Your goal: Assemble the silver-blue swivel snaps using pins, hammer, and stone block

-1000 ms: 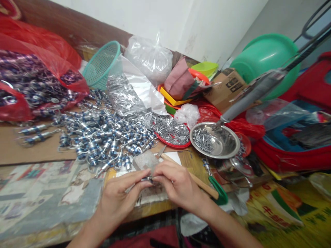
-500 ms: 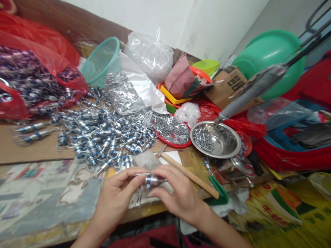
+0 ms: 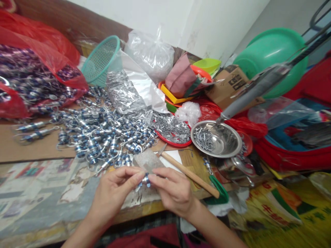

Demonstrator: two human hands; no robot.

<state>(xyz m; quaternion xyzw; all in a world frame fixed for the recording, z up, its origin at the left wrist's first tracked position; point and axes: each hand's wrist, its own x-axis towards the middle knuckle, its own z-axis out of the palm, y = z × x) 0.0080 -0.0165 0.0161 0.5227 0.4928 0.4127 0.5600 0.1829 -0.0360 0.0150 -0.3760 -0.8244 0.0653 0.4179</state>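
Note:
Between my two hands, over the front of the bench, is a small silver-and-blue metal fitting (image 3: 146,179), partly covered by fingers. My left hand (image 3: 117,187) pinches its left end with thumb and index finger. From the other side, my right hand (image 3: 174,187) grips the right end, its fingers closed. A grey block (image 3: 147,159) lies just beyond my fingertips. Beside it rests a hammer with a wooden handle (image 3: 191,175). A large pile of similar metal fittings (image 3: 103,132) with hooks or rings spreads to the back left.
A steel bowl (image 3: 227,141) of nails or pins and a red tray (image 3: 178,144) of small metal pieces stand behind. A grey-handled bar (image 3: 248,93) slants over the bowl. A red bag (image 3: 51,38) of fittings, a teal basket (image 3: 100,62) and a green basin (image 3: 279,51) sit farther back.
My right hand's fingers have closed in on the fitting's right end, covering more of it. The hands are closer together, and the fitting is turned. The surroundings look the same.

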